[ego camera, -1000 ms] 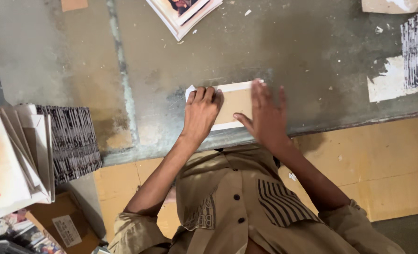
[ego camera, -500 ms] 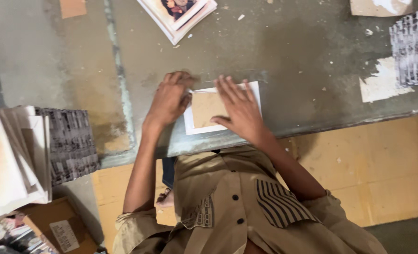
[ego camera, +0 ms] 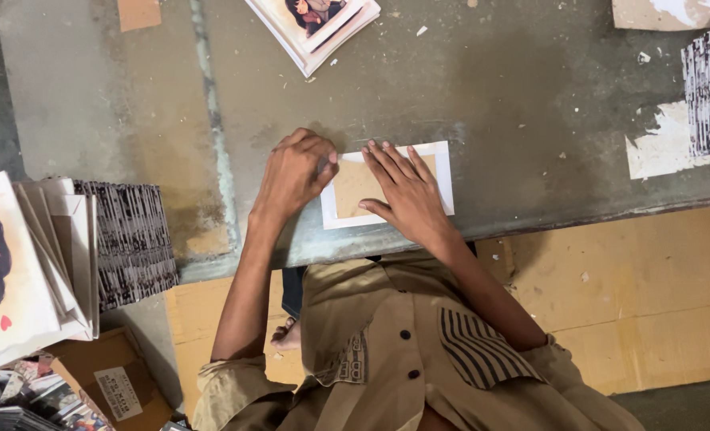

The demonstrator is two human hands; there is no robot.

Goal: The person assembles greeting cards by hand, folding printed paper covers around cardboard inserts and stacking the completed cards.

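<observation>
Hands pressing a brown card onto a white sheet at the table's near edge.

Right hand point(ego camera: 409, 191) lies flat, fingers spread, on the card point(ego camera: 355, 187); left hand point(ego camera: 291, 172), fingers curled together, pinches the sheet's point(ego camera: 443, 172) left edge. Folding seems under way; next likely needs a firm crease along that edge of the table point(ego camera: 530, 104).

Single head-worn view, looking almost straight down.

Mounted above the wearer, aimed steeply down past the tan shirt point(ego camera: 419, 359) at the bottom edge onto the grey worktable point(ego camera: 530, 96), which fills the far upper half. Close enough for both forearms to span mid-frame, with the left hand point(ego camera: 295, 172) and right hand point(ego camera: 407, 191) near the centre. Stacked cards point(ego camera: 27, 263) at the left edge, yellow floor point(ego camera: 634, 295) at near right. No second view sharing the scene.
</observation>
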